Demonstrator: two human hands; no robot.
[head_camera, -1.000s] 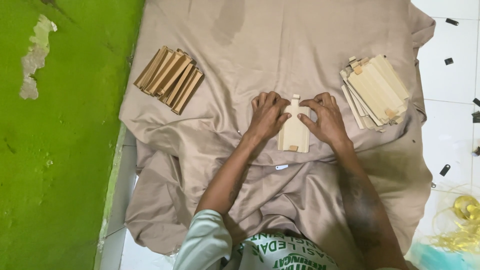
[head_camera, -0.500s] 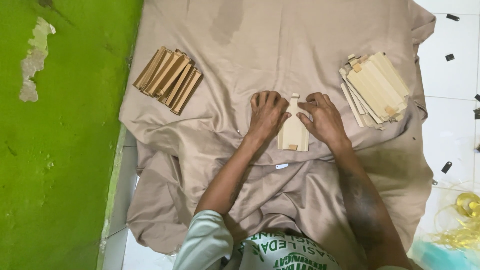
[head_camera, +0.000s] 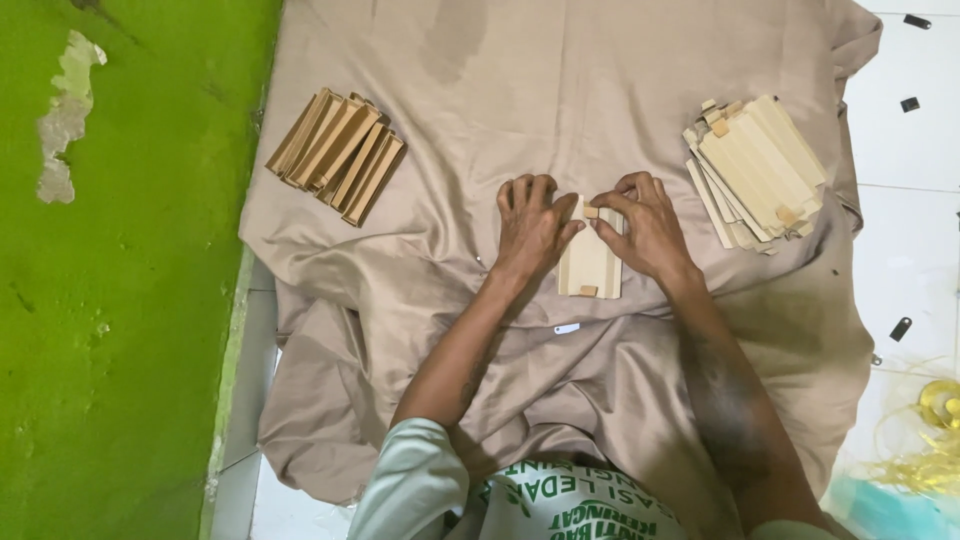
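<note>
Both hands had drawn closer over the small wooden assembly (head_camera: 590, 265) at the beige cloth's (head_camera: 600, 100) centre, left hand (head_camera: 530, 225) pressing flat, right hand (head_camera: 645, 225) pinching its top block, with loose slats (head_camera: 335, 155) left and finished pieces (head_camera: 760, 170) stacked right.

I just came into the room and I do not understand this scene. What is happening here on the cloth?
A person sits over a beige cloth and presses both hands on a small set of flat wooden slats lying side by side. The left hand rests on its left edge; the right hand pinches a small wooden block at its top end. A stack of wooden strips lies to the left, a pile of finished-looking slat panels to the right.
</note>
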